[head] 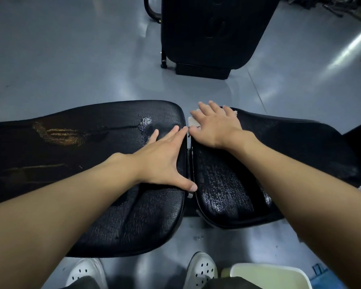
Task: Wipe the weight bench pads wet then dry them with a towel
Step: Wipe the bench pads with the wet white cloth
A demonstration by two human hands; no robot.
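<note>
Two black bench pads lie side by side in front of me. The long left pad (75,142) is cracked, with worn brown patches and a small puddle near its far right corner. The shorter right pad (227,188) glistens with wet streaks. My left hand (163,157) rests flat with straight fingers on the left pad's right edge, thumb reaching toward the gap. My right hand (215,124) presses flat, fingers spread, on a pale cloth (193,122) at the far end of the right pad; only the cloth's edges show around the hand.
Another black padded bench (213,32) stands on the grey floor ahead. A cream bucket (267,274) sits at my lower right by my white perforated shoes (200,270). Bare glossy floor lies to the left and between the benches.
</note>
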